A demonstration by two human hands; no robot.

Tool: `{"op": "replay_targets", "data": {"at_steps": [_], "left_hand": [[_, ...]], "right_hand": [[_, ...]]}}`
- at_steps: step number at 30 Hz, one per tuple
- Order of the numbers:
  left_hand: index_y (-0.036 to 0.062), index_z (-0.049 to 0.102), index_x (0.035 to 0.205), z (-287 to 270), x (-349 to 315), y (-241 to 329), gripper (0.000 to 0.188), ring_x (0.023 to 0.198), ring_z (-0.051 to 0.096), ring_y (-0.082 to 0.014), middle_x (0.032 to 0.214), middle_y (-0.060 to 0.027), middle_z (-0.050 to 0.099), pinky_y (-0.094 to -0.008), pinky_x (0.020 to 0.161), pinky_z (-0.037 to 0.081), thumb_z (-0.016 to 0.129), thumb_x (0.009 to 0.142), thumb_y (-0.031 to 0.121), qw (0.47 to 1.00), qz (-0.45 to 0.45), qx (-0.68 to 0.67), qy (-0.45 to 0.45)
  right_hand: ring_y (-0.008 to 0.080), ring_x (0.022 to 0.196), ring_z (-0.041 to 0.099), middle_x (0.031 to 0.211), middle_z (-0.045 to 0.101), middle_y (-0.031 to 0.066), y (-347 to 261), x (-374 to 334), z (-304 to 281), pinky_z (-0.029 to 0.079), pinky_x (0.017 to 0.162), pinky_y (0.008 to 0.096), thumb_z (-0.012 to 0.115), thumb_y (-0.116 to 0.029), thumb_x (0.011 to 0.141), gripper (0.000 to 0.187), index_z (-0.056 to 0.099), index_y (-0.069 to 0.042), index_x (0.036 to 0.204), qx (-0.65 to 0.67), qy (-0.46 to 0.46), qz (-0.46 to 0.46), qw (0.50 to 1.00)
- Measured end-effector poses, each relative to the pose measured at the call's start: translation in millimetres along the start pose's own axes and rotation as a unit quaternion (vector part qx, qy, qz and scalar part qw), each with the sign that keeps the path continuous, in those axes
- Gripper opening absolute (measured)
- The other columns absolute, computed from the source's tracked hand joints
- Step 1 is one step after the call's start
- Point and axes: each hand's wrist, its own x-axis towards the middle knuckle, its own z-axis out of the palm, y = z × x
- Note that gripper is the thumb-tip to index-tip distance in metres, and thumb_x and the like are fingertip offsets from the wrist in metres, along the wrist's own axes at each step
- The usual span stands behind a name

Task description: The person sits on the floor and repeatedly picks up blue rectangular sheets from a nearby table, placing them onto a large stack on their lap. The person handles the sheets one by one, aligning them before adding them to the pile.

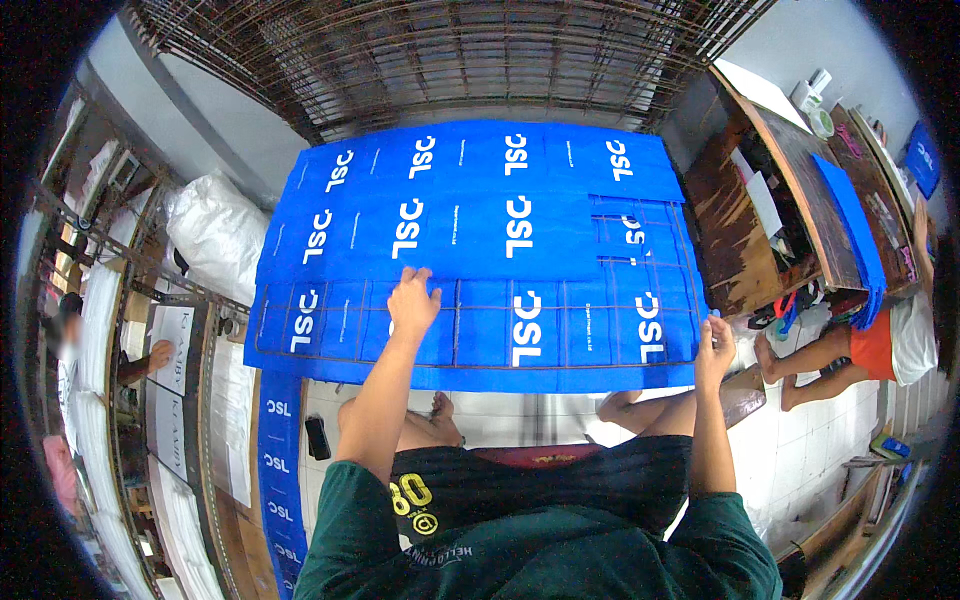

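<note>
Blue sheets with white print (480, 235) lie in overlapping rows in front of me. A thin, brownish wire rack (455, 318) shows over the nearer part and at the right. My left hand (413, 305) is on the near middle of the sheets, fingers apart and palm down, by the edge of the middle row. At the right edge, my right hand (714, 347) is raised with its fingers pinched together. A small bit of blue shows at its fingertips, seemingly the corner of a blue sheet.
Stacked wire racks (480, 60) stand beyond the sheets. A wooden shelf unit (770, 170) is at the right, near another person's legs (830, 370). White wrapped bundle (215, 235) and shelving stand left. A blue printed strip (278, 465) hangs near a phone (318, 438) on the floor.
</note>
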Motion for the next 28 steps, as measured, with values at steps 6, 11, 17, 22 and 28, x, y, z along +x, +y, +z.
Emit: {"op": "replay_targets", "data": {"at_steps": [6,11,17,22,28], "left_hand": [[0.0117,0.060,0.098,-18,-79,43,0.045,0.079,0.060,-0.0258,0.084,-0.0084,0.060,-0.0373,0.066,0.048,0.074,0.065,0.037,0.972,0.079,-0.176,-0.137],[0.0119,0.057,0.109,-33,-188,110,0.046,0.063,0.048,-0.0114,0.077,-0.0002,0.054,-0.0272,0.058,0.042,0.072,0.072,0.034,0.804,0.141,-0.402,-0.416],[0.0075,0.060,0.095,99,-242,62,0.042,0.074,0.060,-0.0244,0.081,-0.0132,0.062,-0.0341,0.066,0.046,0.068,0.073,0.043,0.817,0.203,-0.258,-0.474],[0.0045,0.059,0.087,95,-237,58,0.040,0.063,0.056,-0.0171,0.067,-0.0087,0.059,-0.0311,0.058,0.044,0.068,0.075,0.041,0.852,0.069,-0.249,-0.456],[0.0062,0.058,0.087,87,-234,75,0.041,0.050,0.052,-0.0138,0.055,-0.0063,0.055,-0.0282,0.049,0.040,0.068,0.074,0.043,0.864,0.055,-0.222,-0.447]], "right_hand": [[0.0117,0.079,0.055,0.084,0.061,0.0055,-2,18,-27,0.044,0.072,0.0255,0.059,-0.011,0.084,0.015,0.061,-0.001,0.096,0.017,0.040,-0.019,0.999],[0.0077,0.078,0.054,0.089,0.060,0.0034,3,59,-69,0.044,0.068,0.0203,0.057,-0.010,0.087,0.019,0.058,0.001,0.103,0.031,0.102,-0.051,0.993],[0.0088,0.078,0.057,0.092,0.063,0.0054,-9,126,-129,0.047,0.067,0.0215,0.058,-0.010,0.086,0.021,0.058,-0.001,0.105,0.048,0.184,-0.091,0.977],[0.0099,0.070,0.058,0.088,0.060,0.0041,-31,209,-170,0.045,0.057,0.0220,0.062,-0.025,0.084,0.032,0.055,-0.005,0.108,0.221,0.227,0.050,0.947],[0.0337,0.110,0.049,0.131,0.037,0.0182,-2,280,-237,0.044,0.091,0.0391,0.064,-0.044,0.077,0.089,0.011,-0.011,0.140,0.505,0.231,0.167,0.815]]}}
